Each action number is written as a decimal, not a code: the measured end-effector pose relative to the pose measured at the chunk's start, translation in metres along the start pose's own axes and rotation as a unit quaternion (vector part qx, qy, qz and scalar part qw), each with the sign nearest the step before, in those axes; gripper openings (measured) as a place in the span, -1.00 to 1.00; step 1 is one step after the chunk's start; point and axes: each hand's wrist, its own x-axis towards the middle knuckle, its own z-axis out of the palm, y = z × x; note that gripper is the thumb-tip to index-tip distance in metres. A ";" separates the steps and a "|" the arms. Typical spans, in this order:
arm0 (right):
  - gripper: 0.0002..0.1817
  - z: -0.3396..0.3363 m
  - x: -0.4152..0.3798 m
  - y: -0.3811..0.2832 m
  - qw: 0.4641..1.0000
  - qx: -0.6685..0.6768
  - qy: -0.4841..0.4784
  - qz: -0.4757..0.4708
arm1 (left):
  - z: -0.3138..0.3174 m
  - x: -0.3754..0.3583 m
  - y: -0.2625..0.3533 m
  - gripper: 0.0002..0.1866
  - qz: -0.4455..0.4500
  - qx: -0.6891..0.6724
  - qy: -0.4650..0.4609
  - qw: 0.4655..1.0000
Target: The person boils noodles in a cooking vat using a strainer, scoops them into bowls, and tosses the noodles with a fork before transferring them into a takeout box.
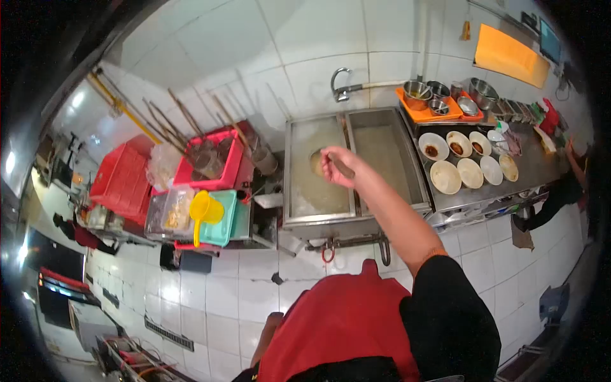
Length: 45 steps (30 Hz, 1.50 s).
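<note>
My right hand is closed around the brown handle of a utensil, stretched out over the left basin of a two-part steel cooker. The utensil's round head lies just left of my knuckles, over the cloudy liquid, partly covered by my fingers. In the right basin there is greyish liquid too. My left arm hangs low beside the red apron, its fingers hidden.
Several bowls, some with dark sauce, stand on the right counter below an orange tray. Left are a pink crate with long-handled strainers, a yellow scoop and a green tray. Other people stand far left and right.
</note>
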 end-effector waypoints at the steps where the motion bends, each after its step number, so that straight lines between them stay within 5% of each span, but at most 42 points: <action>1: -0.80 0.010 -0.001 0.001 0.999 0.017 0.028 -0.009 | 0.008 -0.006 -0.007 -0.80 -0.002 -0.001 -0.005 1.000; 11: -0.87 0.012 0.030 0.012 0.999 -0.020 0.020 -0.046 | 0.036 -0.011 -0.039 -0.80 0.021 -0.020 -0.003 1.000; 13: -0.84 0.014 0.034 0.015 0.992 -0.114 0.042 -0.028 | 0.037 -0.009 -0.051 -0.80 0.044 0.004 -0.001 0.999; 20: -0.82 0.075 -0.015 -0.007 0.995 0.005 -0.035 -0.097 | 0.020 0.003 -0.068 -0.82 0.260 0.202 0.033 0.944; 25: -0.83 0.099 -0.058 -0.007 0.986 -0.017 -0.056 -0.157 | 0.002 0.025 -0.067 -0.81 0.131 0.084 -0.056 0.986; 27: -0.82 0.098 -0.068 0.005 0.956 -0.227 0.022 -0.183 | -0.003 0.036 -0.059 -0.80 0.106 0.062 -0.073 0.990; 29: -0.83 0.078 -0.055 0.031 0.959 -0.240 0.053 -0.141 | -0.011 0.050 -0.047 -0.79 0.093 0.045 -0.082 0.991; 33: -0.84 0.007 -0.010 0.097 0.969 -0.225 0.048 -0.086 | -0.031 0.082 -0.010 -0.78 0.082 0.006 -0.083 0.993; 39: -0.85 -0.021 -0.035 0.076 0.998 -0.023 -0.029 -0.044 | -0.062 0.106 0.072 -0.75 0.053 -0.073 -0.045 0.995; 41: -0.85 -0.024 -0.067 0.040 0.998 -0.019 -0.039 -0.047 | -0.076 0.105 0.107 -0.69 -0.082 -0.287 -0.050 0.953; 42: -0.85 -0.028 -0.083 0.023 0.998 -0.023 -0.013 -0.057 | -0.062 0.138 0.067 -0.72 0.120 -0.058 -0.071 0.988; 45: -0.83 -0.041 -0.143 -0.028 0.992 -0.024 0.026 -0.121 | -0.044 0.148 0.089 -0.72 0.124 0.017 -0.078 0.989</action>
